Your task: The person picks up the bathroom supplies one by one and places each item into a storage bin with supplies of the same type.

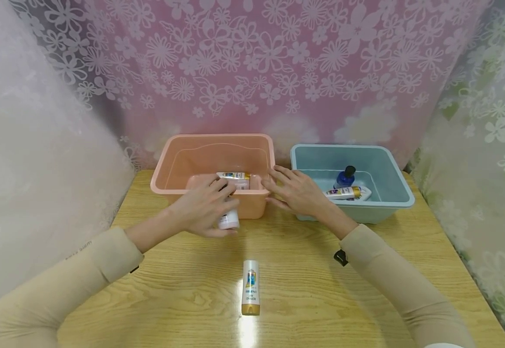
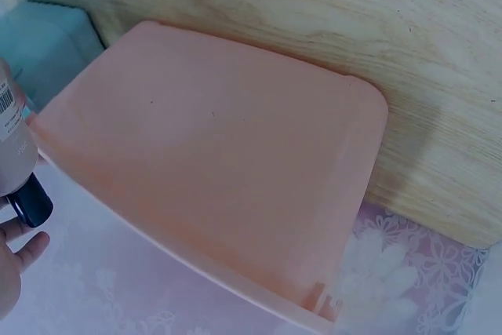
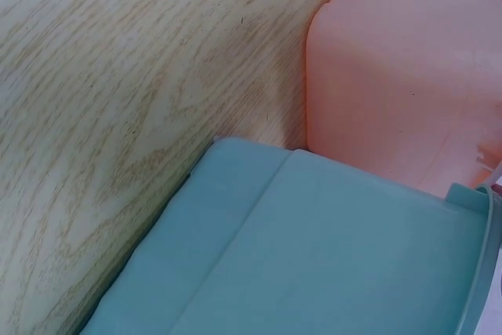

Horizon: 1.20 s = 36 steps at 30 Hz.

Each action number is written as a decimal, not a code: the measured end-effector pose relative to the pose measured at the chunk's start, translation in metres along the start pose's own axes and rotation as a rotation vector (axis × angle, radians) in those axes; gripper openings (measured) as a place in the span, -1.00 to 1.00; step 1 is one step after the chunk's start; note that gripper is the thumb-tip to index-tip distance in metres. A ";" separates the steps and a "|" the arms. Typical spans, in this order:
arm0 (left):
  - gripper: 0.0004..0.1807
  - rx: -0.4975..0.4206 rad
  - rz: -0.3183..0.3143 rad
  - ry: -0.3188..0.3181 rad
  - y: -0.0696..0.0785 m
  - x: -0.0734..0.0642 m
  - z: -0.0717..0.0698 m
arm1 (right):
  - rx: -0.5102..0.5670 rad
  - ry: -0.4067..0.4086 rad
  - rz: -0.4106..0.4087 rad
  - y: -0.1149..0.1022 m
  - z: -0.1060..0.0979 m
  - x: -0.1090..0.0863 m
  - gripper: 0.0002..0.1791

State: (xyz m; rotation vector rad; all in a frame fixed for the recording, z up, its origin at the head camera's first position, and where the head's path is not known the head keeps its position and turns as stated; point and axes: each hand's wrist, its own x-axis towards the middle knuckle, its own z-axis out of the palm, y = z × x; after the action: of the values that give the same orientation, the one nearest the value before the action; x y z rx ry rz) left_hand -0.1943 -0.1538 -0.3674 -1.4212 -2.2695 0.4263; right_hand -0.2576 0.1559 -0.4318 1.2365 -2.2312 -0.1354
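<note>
In the head view my left hand (image 1: 205,205) grips a pale bottle (image 1: 229,220) in front of the peach bin's near wall. The left wrist view shows this bottle (image 2: 14,135) as pinkish, with a barcode label and a black cap (image 2: 31,202). My right hand (image 1: 297,192) has its fingers extended at the right front corner of the peach bin (image 1: 222,137); whether they press on the rim I cannot tell. A white tube with a gold cap (image 1: 251,287) lies on the table. Inside the peach bin lie another white tube (image 1: 233,175) and a pinkish container (image 1: 240,184).
To the right stands a light-blue bin (image 1: 391,193). It holds a dark blue bottle with a black cap (image 1: 344,178), a white tube with a gold cap (image 1: 341,193) and another white item (image 1: 366,194). The wooden table (image 1: 182,295) meets floral curtains (image 1: 252,63) behind.
</note>
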 end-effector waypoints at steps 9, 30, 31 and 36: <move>-0.27 -0.077 -0.055 -0.015 -0.016 0.003 -0.002 | -0.001 0.000 0.002 0.000 0.000 0.000 -0.40; -0.32 -0.139 -0.150 0.030 -0.058 0.007 0.001 | 0.021 -0.019 0.007 -0.001 0.000 0.001 -0.41; -0.33 -0.145 -0.157 0.029 -0.060 0.007 0.001 | 0.023 -0.018 0.006 -0.001 0.000 0.001 -0.41; -0.34 -0.152 -0.199 0.016 -0.070 0.010 0.003 | 0.018 -0.006 0.006 -0.001 0.000 0.001 -0.41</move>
State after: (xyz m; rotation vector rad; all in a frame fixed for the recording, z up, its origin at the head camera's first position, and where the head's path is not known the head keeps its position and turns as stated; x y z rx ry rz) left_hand -0.2542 -0.1750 -0.3354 -1.2453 -2.4453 0.1825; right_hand -0.2571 0.1549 -0.4315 1.2399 -2.2454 -0.1174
